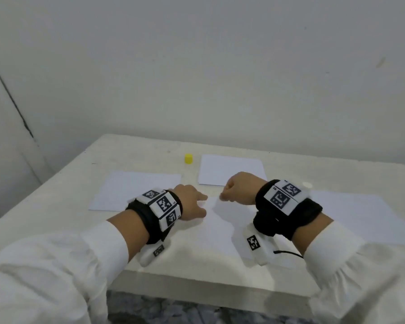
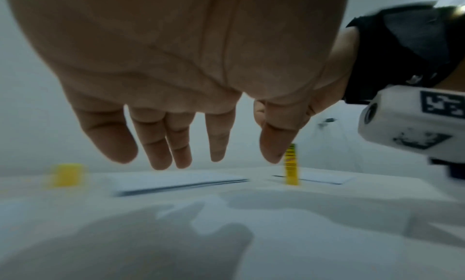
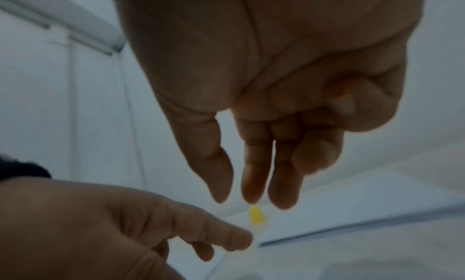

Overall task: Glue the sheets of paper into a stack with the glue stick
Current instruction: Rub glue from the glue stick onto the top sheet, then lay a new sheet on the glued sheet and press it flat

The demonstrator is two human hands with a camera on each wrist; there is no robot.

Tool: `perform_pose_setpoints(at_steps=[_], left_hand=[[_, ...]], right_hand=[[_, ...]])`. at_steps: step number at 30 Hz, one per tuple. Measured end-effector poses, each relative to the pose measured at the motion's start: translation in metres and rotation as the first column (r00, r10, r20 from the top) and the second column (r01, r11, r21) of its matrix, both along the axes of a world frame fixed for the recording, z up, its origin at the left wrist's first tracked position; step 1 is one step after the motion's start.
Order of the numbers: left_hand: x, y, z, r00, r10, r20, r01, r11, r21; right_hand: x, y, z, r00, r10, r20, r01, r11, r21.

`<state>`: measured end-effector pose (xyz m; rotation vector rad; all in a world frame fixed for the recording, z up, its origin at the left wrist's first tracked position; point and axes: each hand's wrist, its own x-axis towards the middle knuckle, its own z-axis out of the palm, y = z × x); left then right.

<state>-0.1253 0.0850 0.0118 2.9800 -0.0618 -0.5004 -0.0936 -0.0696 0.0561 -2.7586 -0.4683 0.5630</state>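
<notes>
Several white sheets lie on the table: one at the left [image 1: 136, 190], one at the back [image 1: 229, 169], one at the right [image 1: 351, 213] and one in the middle [image 1: 218, 228]. My left hand [image 1: 195, 204] hovers over the middle sheet's far left corner. Its fingers [image 2: 161, 145] are straight and hold nothing. My right hand [image 1: 234, 188] hangs just beyond that sheet's far edge, with loose fingers [image 3: 254, 175] pointing down and nothing in them. The yellow glue stick [image 2: 291, 165] stands upright to the right. In the head view my right wrist hides its body.
A yellow cap [image 1: 188, 158] stands near the back of the pale table [image 1: 150, 155], left of the far sheet. A plain wall rises right behind the table. The table's front edge [image 1: 197, 284] is close to my body.
</notes>
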Motion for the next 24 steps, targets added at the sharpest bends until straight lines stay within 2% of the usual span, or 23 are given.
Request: perform_pose_setpoints(at_steps=[3,6,9,15,20,24], left_hand=[[-0.006,0.076,0.007,0.987,0.156,-0.036,-0.154,0.987,0.04],[-0.009,0.142,0.004,0.957,0.283,-0.069,-0.272,0.952,0.138],[-0.008,0.18,-0.006,0.939,0.325,-0.116,-0.301,0.935,0.185],[-0.003,0.192,-0.016,0.953,0.283,-0.108,-0.26,0.947,0.188],[0.003,0.199,-0.02,0.943,0.3,-0.143,-0.279,0.949,0.149],[0.002,0.2,-0.024,0.943,0.302,-0.137,-0.282,0.948,0.145]], right_hand=[[0.017,0.071,-0.007,0.995,0.097,0.014,-0.096,0.994,-0.055],[0.035,0.126,-0.025,0.983,0.177,-0.039,-0.181,0.961,-0.207],[0.047,0.154,-0.04,0.983,0.172,-0.059,-0.182,0.94,-0.29],[0.058,0.166,-0.055,0.98,0.178,-0.088,-0.199,0.861,-0.469],[0.059,0.168,-0.055,0.977,0.199,-0.077,-0.211,0.853,-0.477],[0.05,0.17,-0.053,0.978,0.206,-0.033,-0.202,0.889,-0.411]])
